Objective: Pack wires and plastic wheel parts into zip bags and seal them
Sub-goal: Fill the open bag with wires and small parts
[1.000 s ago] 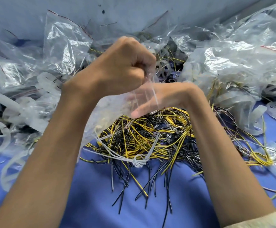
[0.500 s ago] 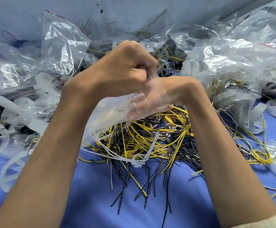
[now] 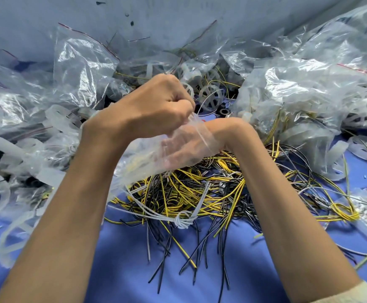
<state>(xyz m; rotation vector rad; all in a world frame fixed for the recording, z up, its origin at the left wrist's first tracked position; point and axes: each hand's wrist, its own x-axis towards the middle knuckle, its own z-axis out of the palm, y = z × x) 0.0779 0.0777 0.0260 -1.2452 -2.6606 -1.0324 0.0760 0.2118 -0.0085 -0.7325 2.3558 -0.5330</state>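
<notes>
Left hand grips crinkly clear bag — right hand inside.

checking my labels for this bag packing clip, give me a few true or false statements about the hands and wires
1. The left hand grips the mouth of a clear zip bag. True.
2. The right hand is outside that bag. False: it is inside, seen through the plastic.
3. The wire pile is red and green. False: mostly yellow and black.
4. The pile lies on a blue surface. True.
</notes>
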